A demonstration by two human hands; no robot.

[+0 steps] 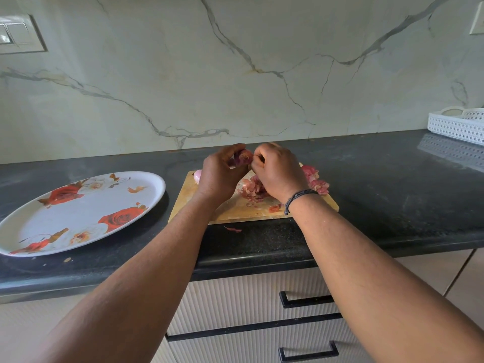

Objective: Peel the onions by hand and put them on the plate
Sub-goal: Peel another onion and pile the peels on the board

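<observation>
Hands are meeting above the far edge of a wooden cutting board (251, 213) lying on a dark stone counter (392, 179). The left hand (221, 174) is curling its fingers and thumb round a red onion (242, 157), gripping it from the left and holding it clear of the board. The right hand (277, 171) is pressing against the onion's right side with its fingers bent inward at the skin; whether they are pinching a strip of peel is not readable, since the back of the hand is covering the fingertips. A dark cord bracelet (298, 197) is circling the right wrist.

Loose peelings (252, 189) are lying in a heap on the board directly beneath the hands, and a second heap (315, 179) is sitting near the board's far right corner, partly behind the right hand. Smaller scraps are scattered toward the board's near edge, and one scrap (233, 229) is resting on the counter just in front of the board. A pale, peeled onion (197, 176) is showing at the board's far left corner, mostly hidden behind the left hand.

An oval plate (146, 189) printed with red roses is sitting on the counter to the left of the board, near it but apart. A white perforated basket (455, 127) is standing at the counter's far right, against the marble wall (235, 74).
</observation>
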